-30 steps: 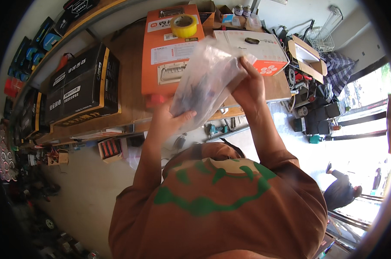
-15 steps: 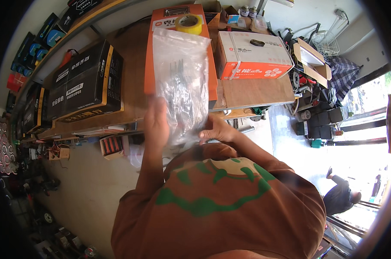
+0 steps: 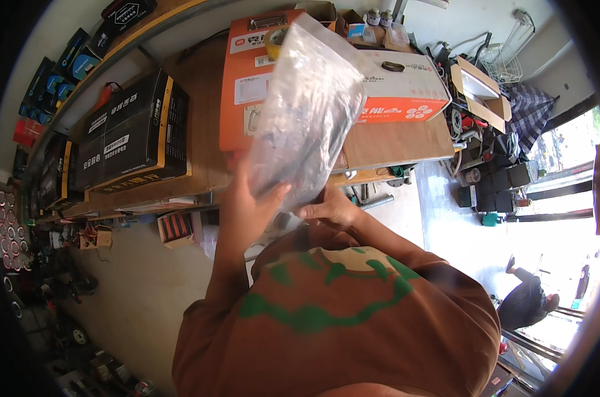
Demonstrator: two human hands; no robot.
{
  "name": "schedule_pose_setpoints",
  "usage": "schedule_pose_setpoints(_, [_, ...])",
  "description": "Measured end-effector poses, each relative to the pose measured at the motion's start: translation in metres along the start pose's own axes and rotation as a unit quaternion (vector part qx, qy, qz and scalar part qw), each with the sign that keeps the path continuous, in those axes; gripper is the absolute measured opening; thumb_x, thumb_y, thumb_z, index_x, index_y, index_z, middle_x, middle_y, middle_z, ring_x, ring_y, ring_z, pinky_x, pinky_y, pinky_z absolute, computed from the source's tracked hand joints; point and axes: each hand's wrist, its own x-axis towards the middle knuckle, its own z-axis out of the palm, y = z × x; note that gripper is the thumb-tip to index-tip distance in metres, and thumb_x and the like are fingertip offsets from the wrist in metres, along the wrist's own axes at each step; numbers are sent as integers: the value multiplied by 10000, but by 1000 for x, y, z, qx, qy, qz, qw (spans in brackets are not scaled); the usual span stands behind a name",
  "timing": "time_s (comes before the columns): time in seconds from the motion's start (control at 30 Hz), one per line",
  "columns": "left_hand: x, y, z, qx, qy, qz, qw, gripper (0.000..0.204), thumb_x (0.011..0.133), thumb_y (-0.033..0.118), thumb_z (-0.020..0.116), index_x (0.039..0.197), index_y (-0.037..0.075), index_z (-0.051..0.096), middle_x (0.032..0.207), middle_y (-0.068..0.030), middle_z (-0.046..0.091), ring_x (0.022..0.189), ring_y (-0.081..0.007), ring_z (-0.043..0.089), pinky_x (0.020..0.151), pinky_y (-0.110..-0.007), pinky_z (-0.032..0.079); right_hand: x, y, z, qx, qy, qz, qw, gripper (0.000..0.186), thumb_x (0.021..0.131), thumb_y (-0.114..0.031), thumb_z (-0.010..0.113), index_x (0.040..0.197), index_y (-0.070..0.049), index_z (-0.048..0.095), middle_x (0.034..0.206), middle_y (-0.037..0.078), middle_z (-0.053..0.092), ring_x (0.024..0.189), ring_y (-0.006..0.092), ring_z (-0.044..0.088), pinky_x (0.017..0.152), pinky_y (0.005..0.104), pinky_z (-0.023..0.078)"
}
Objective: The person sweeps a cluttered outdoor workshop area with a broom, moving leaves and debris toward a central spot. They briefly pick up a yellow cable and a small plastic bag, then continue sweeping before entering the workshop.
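Observation:
A clear plastic bag (image 3: 310,109) is held up in front of me, tilted with its top leaning right. Dark shapes show faintly through its lower part; their kind I cannot make out. My left hand (image 3: 252,202) grips the bag's lower left side, thumb across its front. At the lower right corner, my right hand (image 3: 331,210) pinches the bag between thumb and fingers. Behind the bag stands an orange box (image 3: 237,99) with a metal latch and white labels. A roll of yellow tape (image 3: 272,45) rests on that box, partly covered by the bag.
A white and orange carton (image 3: 406,83) stands right of the orange box on the wooden workbench (image 3: 406,142). Large black boxes (image 3: 124,132) occupy the bench's left. An opened cardboard box (image 3: 475,92) sits at the far right. Another person (image 3: 528,301) is by the bright doorway.
The bag has tipped to the right and turned, so its contents show less clearly. My left hand has shifted slightly, its thumb now over the bag's front. More of the orange box is visible.

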Motion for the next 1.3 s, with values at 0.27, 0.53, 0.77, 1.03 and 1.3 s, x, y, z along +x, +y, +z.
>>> schedule_pose_setpoints(0.27, [2,-33,-3,-163,103,-38,981,394,832,131,663,1159,-27,509,1067,-86,608,922,-142,572,827,-274,452,0,-16,-8,10,28,-48,998,482,787,-115,706,1177,2,448,835,65,608,689,143,575,547,264,478])
schedule_pose_setpoints(0.53, [39,-84,1,-332,137,-116,926,390,927,182,540,1262,17,428,1098,-66,566,984,-157,556,808,-279,486,-6,15,-39,-6,78,-33,996,321,860,-147,617,1125,3,517,914,85,619,766,133,582,636,250,484])
schedule_pose_setpoints(0.77, [36,-108,33,-363,18,-173,915,513,920,138,537,1348,71,262,1055,-178,588,884,-214,628,768,-310,537,-22,48,-42,-50,143,28,988,304,859,-165,623,1109,-8,550,907,52,627,760,96,566,691,235,474])
schedule_pose_setpoints(1.03, [22,-113,32,-293,74,-132,944,362,914,180,559,1237,74,438,629,-35,551,471,-64,483,386,-174,331,-33,72,-42,-155,162,44,974,280,847,-184,613,1065,-9,609,913,62,649,787,140,615,677,280,511])
schedule_pose_setpoints(1.3, [-19,-90,91,-285,-284,-128,906,224,929,143,507,1118,23,519,761,-67,627,562,-67,540,530,-188,436,-50,105,2,-379,99,51,919,291,849,-234,601,1038,-15,624,891,118,643,859,219,603,782,348,477])
